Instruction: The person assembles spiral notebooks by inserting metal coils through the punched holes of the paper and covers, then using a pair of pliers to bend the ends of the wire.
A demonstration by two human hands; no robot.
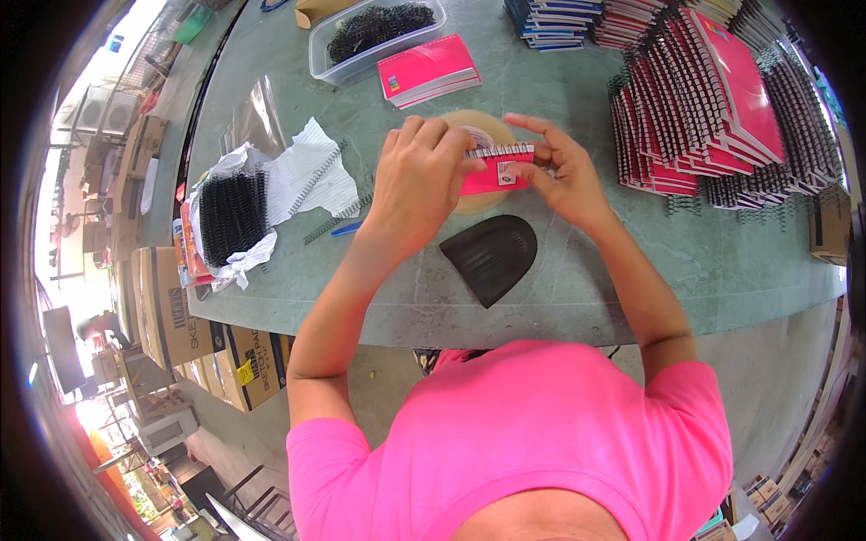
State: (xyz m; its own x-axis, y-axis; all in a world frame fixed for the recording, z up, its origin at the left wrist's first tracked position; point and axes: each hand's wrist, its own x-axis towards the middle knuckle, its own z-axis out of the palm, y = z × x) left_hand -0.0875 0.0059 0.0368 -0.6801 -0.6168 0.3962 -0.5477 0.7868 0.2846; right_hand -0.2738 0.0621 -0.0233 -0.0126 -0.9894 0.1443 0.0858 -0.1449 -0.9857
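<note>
A small pink spiral notebook [483, 182] is between my hands, its wire coil [505, 151] running along the upper edge. My left hand [419, 167] is closed on the notebook's left end, thumb and fingers at the coil. With the thumb on the cover, my right hand [566, 171] grips the right end; its index finger sticks out above. Behind and beneath the notebook is a beige round disc or roll [483, 122], mostly covered. Nearer to me lies a black, ribbed, half-oval piece [492, 257]. A blue pen [345, 229] rests beside my left wrist.
At left, bundled black coils [233, 216] and loose coils lie on crumpled white paper [327, 180]. A clear bin [332, 72] of coils stands behind, next to stacked pink pads [430, 70]. Tall piles of pink spiral notebooks [672, 117] fill the right side. Cardboard boxes [176, 307] stand lower left.
</note>
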